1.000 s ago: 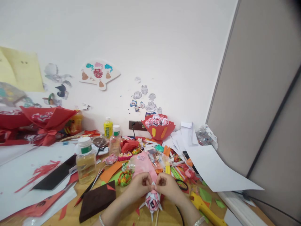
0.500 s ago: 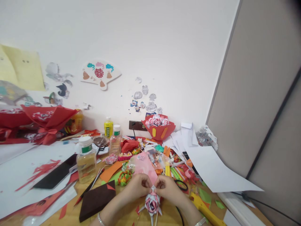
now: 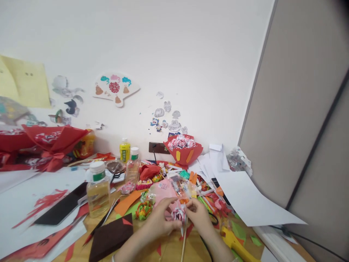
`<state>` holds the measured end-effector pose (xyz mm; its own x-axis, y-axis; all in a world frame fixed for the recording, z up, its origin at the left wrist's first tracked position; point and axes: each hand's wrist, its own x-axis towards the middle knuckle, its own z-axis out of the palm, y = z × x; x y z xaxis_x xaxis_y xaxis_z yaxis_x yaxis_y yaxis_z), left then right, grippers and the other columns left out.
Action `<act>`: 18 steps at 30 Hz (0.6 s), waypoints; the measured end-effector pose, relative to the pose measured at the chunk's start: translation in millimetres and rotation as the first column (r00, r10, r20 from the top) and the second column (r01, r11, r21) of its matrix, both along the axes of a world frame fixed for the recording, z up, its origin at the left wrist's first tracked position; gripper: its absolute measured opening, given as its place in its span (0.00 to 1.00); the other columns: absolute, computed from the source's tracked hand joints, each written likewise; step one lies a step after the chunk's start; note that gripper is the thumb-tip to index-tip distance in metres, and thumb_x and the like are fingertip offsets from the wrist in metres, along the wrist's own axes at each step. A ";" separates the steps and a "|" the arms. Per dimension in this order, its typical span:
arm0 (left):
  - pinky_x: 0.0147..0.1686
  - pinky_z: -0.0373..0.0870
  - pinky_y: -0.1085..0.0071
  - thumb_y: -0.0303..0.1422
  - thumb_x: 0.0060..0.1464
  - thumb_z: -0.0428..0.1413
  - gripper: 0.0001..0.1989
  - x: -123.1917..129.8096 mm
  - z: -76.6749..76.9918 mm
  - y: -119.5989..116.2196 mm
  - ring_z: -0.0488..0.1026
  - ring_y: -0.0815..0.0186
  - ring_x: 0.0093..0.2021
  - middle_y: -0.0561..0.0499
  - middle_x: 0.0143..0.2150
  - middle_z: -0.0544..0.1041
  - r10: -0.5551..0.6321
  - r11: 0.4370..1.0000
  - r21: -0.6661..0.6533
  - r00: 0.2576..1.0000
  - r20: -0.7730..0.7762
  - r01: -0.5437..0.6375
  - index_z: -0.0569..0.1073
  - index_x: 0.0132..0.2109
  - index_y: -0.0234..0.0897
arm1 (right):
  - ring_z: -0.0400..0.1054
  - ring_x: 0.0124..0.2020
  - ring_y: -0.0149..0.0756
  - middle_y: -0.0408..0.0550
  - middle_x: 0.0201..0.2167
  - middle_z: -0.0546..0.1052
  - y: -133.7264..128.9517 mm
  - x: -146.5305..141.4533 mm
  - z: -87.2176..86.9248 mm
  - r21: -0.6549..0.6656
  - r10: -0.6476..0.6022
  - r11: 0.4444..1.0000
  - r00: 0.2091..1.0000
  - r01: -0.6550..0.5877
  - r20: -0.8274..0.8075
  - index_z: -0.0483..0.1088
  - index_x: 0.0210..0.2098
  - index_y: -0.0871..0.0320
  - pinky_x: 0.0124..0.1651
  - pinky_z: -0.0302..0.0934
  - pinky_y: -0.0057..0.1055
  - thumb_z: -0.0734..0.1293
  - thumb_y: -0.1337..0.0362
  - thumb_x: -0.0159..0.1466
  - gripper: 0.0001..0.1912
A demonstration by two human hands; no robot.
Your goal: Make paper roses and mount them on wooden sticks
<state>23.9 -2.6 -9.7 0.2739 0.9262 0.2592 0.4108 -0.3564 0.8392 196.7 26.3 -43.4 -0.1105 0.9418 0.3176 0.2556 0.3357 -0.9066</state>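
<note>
A pink-and-white folded paper flower (image 3: pixel 178 214) on a thin wooden stick (image 3: pixel 184 243) is between my hands, above the near middle of the table. My left hand (image 3: pixel 163 217) curls round the flower's left side, its thumb under the petals and its fingers over the top. On the flower's right edge my right hand (image 3: pixel 198 214) has its fingertips pinched together at a petal. The stick slants down toward the table's near edge. Behind the flower lies a pink paper sheet (image 3: pixel 163 191).
A bottle of yellowish liquid (image 3: pixel 98 196), a black phone (image 3: pixel 61 205) and a dark brown box (image 3: pixel 110 238) stand or lie to the left. Scissors (image 3: pixel 214 218) and a yellow glue gun (image 3: pixel 236 243) lie right. Paper scraps and a red-wrapped bouquet (image 3: pixel 184 154) fill the back.
The flower has turned and risen slightly, and its stick now shows below. My left hand has shifted from a pinch at the top to a hold round its side.
</note>
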 end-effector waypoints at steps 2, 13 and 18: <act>0.43 0.65 0.67 0.35 0.34 0.66 0.36 0.2 -2.3 -1.6 0.69 0.57 0.43 0.44 0.46 0.73 -0.006 0.997 0.076 0.998 -0.070 0.011 0.69 0.54 0.40 | 0.67 0.29 0.37 0.45 0.25 0.72 2.3 -1.2 -1.6 0.011 -0.029 1.000 0.998 0.030 -0.050 0.66 0.25 0.58 0.34 0.59 0.32 0.65 0.62 0.53 0.06; 0.43 0.60 0.64 0.38 0.42 0.63 0.31 5.6 0.9 -7.7 0.67 0.53 0.42 0.42 0.41 0.76 0.071 0.978 0.208 0.916 -0.396 0.014 0.69 0.55 0.38 | 0.66 0.27 0.36 0.44 0.22 0.70 5.1 -1.1 -3.6 0.049 -0.007 0.999 1.000 0.009 -0.027 0.65 0.23 0.58 0.33 0.60 0.31 0.64 0.63 0.52 0.06; 0.42 0.61 0.65 0.39 0.45 0.62 0.27 4.7 -8.0 -4.0 0.67 0.56 0.41 0.45 0.40 0.76 0.100 0.960 0.280 0.917 -0.386 0.014 0.70 0.53 0.42 | 0.65 0.28 0.37 0.44 0.24 0.71 -2.2 -0.9 2.0 0.131 -0.052 0.990 0.997 0.045 0.051 0.68 0.23 0.57 0.34 0.58 0.31 0.63 0.69 0.52 0.03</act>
<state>28.6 -6.6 -17.7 0.3671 0.8484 0.3815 0.7063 -0.5211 0.4792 195.8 24.1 -41.4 -0.0866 0.8977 0.4320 0.3221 0.4355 -0.8406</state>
